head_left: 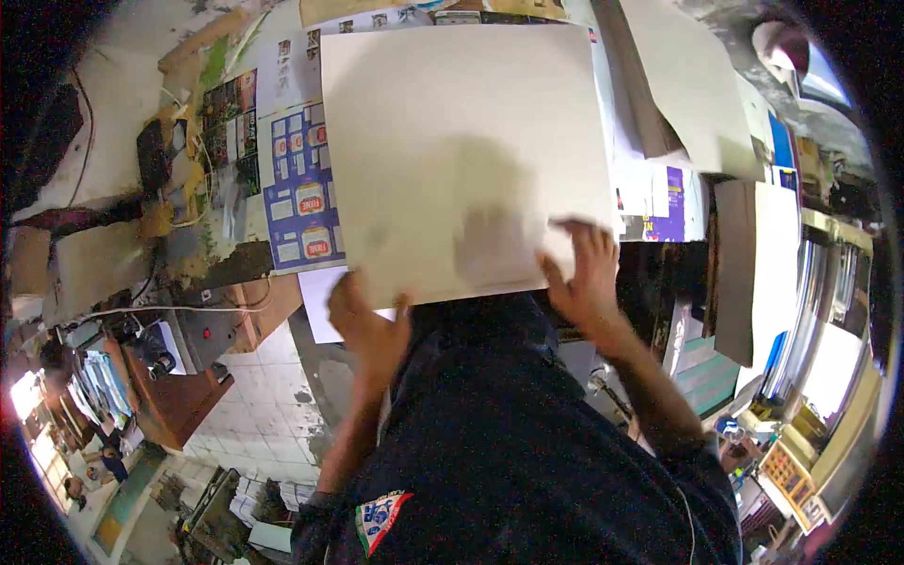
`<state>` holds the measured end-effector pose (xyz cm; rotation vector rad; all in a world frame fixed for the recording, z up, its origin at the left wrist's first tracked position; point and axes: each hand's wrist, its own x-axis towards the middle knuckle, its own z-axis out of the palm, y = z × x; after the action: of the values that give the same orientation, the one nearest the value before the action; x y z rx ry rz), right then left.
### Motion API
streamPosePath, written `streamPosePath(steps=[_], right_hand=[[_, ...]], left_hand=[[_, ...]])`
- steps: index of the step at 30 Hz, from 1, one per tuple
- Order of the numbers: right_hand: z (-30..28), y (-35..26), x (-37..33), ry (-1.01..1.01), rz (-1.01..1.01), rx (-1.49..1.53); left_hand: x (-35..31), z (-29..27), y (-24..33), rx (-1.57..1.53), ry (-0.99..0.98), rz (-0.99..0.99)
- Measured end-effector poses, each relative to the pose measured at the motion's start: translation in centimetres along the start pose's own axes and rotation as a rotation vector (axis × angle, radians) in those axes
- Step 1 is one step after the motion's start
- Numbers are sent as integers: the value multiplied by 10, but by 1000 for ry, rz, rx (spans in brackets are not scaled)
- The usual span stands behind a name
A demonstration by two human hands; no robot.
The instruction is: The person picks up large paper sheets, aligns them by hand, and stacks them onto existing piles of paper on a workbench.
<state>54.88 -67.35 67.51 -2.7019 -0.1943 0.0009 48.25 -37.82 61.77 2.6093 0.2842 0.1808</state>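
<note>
A large off-white sheet of paper or thin card (pixel 452 122) lies flat in front of me, with a shadow across its near half. At its near left corner is my left hand (pixel 369 325), its thumb and fingers apart, the fingertips by the edge. My right hand (pixel 589 278) reaches over the near right corner with fingers spread and thumb apart. Both hands are slightly blurred, and nothing shows gripped in either.
Printed blue-and-white sheets (pixel 303 193) stick out left of the large sheet. More large pale sheets (pixel 692 89) lie at the far right, and a stack of boards (pixel 753 268) stands nearer. A cable (pixel 188 309) runs along the left. Farther left, people (pixel 94 466) are visible.
</note>
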Motion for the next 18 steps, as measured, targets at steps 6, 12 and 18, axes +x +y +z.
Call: streamPosePath(steps=[6,12,18], right_hand=[[56,51,124,71,-233,-97],[90,70,127,145,-237,-123],[76,75,122,174,-278,12]], left_hand=[[47,61,-123,-79,-293,-29],[26,107,-141,429,-114,68],[42,26,-62,160,-191,-388]])
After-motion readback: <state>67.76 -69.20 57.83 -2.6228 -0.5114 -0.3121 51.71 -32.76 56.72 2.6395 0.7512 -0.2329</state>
